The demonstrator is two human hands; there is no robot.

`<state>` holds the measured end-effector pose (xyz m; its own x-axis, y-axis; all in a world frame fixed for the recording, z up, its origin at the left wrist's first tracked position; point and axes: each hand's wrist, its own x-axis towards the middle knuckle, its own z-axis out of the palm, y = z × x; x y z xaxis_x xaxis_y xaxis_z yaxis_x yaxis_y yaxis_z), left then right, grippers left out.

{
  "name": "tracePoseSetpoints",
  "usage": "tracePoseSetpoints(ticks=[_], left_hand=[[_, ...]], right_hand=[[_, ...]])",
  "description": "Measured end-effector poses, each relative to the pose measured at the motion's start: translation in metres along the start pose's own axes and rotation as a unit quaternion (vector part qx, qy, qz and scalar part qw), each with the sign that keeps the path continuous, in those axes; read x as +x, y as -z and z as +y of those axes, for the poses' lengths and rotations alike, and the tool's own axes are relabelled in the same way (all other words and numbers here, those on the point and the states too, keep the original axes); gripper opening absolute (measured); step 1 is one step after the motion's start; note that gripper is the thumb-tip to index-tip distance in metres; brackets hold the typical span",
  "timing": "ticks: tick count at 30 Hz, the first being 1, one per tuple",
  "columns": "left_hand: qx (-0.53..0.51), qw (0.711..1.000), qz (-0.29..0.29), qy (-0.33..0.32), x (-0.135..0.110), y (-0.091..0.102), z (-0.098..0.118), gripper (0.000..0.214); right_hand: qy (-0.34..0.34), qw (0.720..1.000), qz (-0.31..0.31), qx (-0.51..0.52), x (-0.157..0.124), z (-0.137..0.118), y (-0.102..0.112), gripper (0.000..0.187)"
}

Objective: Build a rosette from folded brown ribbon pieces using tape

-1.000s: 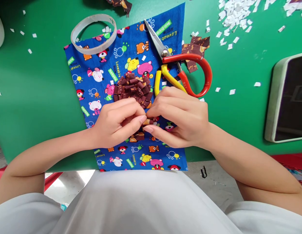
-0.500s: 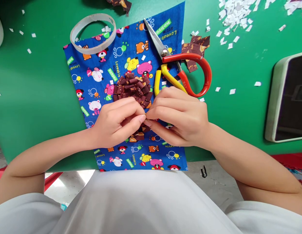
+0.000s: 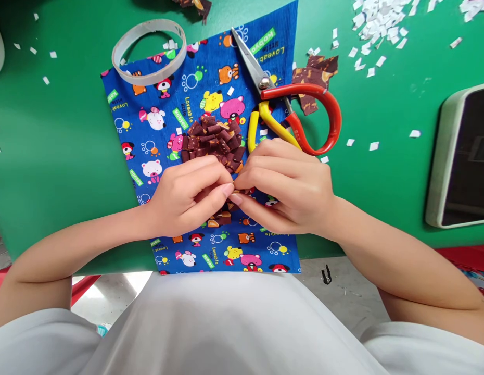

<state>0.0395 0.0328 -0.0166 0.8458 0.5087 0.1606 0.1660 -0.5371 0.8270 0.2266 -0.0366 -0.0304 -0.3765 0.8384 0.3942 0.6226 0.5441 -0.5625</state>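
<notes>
My left hand (image 3: 191, 198) and my right hand (image 3: 287, 187) meet fingertip to fingertip above a blue cartoon-print cloth (image 3: 265, 258). Thumb and index finger are pinched together on each hand. Whatever they hold is tiny and mostly hidden; a speck of brown shows between the tips. Just beyond the fingers lies a heap of small dark brown pieces (image 3: 214, 138) with orange marks, several of them curled or rolled. More brown pieces (image 3: 220, 219) lie beneath the hands, partly covered by them.
Scissors (image 3: 265, 83) with red and yellow handles lie open beyond my right hand. A tape ring (image 3: 121, 52) rests on the cloth's far left corner. Brown scraps (image 3: 314, 78), white paper bits (image 3: 378, 23) and a white-framed device (image 3: 445, 156) are on the green table (image 3: 70, 146).
Both hands stay in nearly the same pinch, fingertips together. The view shifts very slightly; nothing on the table has visibly moved.
</notes>
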Motion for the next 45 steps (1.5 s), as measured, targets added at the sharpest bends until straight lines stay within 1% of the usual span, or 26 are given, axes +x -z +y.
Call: tracePoseSetpoints(ticks=[9,17,26,35,45], left_hand=[[0.007,1.0,-0.005,-0.009,-0.0014,-0.0001,0.0,0.018],[0.016,1.0,-0.009,-0.016,-0.0014,-0.0007,-0.0008,0.018],[0.023,1.0,-0.012,-0.012,-0.0018,-0.0002,-0.0015,0.019],[0.031,0.999,-0.018,-0.007,-0.0022,-0.0013,-0.0015,0.019],[0.037,0.999,-0.02,-0.011,-0.0024,-0.0009,-0.0016,0.019]], right_hand=[[0.011,1.0,0.001,-0.024,-0.0001,0.0,-0.0006,0.016],[0.012,0.999,-0.011,-0.051,-0.0009,0.0001,-0.0008,0.02],[0.021,0.998,-0.012,-0.051,-0.0014,0.0012,-0.0008,0.021],[0.026,0.997,-0.025,-0.067,-0.0005,0.0004,-0.0003,0.02],[0.026,0.996,-0.043,-0.078,-0.0006,0.0017,0.0011,0.025]])
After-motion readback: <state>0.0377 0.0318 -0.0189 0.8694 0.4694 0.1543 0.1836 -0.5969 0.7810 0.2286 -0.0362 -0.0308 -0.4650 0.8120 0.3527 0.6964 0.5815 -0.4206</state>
